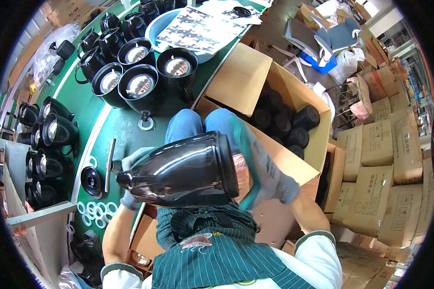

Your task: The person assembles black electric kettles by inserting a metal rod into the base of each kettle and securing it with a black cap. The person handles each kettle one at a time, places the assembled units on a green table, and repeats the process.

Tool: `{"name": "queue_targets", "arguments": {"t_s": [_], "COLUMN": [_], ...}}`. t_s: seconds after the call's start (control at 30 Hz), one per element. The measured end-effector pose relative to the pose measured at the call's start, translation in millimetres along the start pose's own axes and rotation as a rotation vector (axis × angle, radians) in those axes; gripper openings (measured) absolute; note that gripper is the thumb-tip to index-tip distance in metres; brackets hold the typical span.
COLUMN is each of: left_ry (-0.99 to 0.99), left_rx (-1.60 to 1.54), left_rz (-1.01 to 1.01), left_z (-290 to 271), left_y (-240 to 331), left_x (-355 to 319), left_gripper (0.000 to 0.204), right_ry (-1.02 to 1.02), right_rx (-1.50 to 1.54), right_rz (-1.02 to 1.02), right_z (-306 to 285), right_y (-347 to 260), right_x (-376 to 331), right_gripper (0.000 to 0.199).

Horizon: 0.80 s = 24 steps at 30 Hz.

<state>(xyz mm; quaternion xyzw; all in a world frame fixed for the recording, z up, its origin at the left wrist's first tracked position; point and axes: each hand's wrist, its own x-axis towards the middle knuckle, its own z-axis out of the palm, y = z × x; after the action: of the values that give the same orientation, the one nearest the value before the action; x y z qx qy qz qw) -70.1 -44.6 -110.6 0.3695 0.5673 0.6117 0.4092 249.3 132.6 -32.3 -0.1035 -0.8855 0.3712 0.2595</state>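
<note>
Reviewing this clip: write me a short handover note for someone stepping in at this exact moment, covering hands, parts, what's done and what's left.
Left hand, gloved, steadies the spout end of the black jug body lying sideways over the lap. Right hand, gloved, is at its open base end; blurred, so the grip is unclear.
Open carton on the right holds more black parts.
Done, it seems: several black jugs stand on the green table.
Left: white rings, a black disc and a metal bar lie unused on the table's near edge; the held jug is not yet set down.
</note>
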Motion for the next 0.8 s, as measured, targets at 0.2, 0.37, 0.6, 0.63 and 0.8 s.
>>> {"name": "queue_targets", "arguments": {"t_s": [0.2, 0.37, 0.6, 0.63, 0.8], "left_ry": [0.249, 0.132, 0.169, 0.225, 0.137], "left_rx": [0.966, 0.872, 0.463, 0.773, 0.755], "left_rz": [0.819, 0.65, 0.414, 0.63, 0.581], "left_z": [13.6, -6.9, -9.0, -8.7, -30.8], "left_y": [57.8, 64.0, 24.7, 51.0, 54.1], "left_x": [5.8, 2.5, -3.8, 1.6, 2.2], "left_gripper": [0.028, 0.031, 0.03, 0.029, 0.032], "right_ry": [0.146, 0.005, 0.188, 0.195, -0.06], "right_rx": [0.478, 0.314, 0.483, 0.518, 0.157], "right_rz": [0.264, 0.303, 0.033, 0.162, 0.248], "right_z": [57.2, 41.6, 59.8, 62.5, 79.5], "right_y": [26.7, 36.3, -14.5, -6.1, 76.8], "right_x": [-1.2, -8.9, 53.6, 45.7, 2.0], "right_gripper": [0.119, 0.122, 0.077, 0.074, 0.076]}}
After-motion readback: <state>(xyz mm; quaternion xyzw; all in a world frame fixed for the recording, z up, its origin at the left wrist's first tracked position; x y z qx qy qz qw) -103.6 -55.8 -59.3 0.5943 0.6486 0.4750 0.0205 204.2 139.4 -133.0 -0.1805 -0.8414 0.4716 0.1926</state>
